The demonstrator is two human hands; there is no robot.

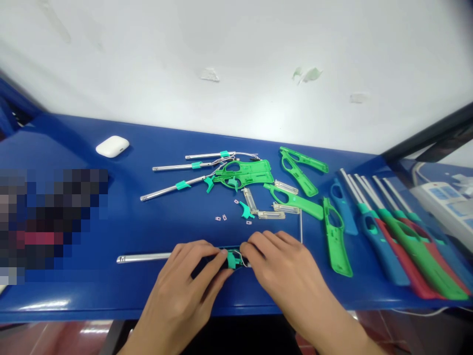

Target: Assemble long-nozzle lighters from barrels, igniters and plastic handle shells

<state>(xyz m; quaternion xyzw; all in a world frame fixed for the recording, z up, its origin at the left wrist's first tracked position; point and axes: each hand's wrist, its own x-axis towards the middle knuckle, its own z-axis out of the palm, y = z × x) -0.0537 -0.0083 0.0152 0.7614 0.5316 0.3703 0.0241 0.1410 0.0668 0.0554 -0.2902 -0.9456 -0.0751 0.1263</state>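
A partly assembled long-nosed lighter (148,257) lies across the front of the blue table, its metal tube pointing left. My left hand (185,281) grips it where the tube meets the body, fingers closed by the teal trigger (232,260). On the handle end, my right hand (281,266) is closed, fingertips pressed down beside thin white wires (243,258). Both hands cover most of the body, so what lies under the right fingertips is hidden. Just beyond them lie a loose teal trigger (246,210) and several small pinkish clips (224,217).
Behind are metal tubes with wires (173,189), green handle shells (251,172) and clear fuel tanks (271,215). Finished-looking lighters (384,246) lie at right, near a white device (443,197). A white earbud case (113,146) is at back left, a pixelated area below it.
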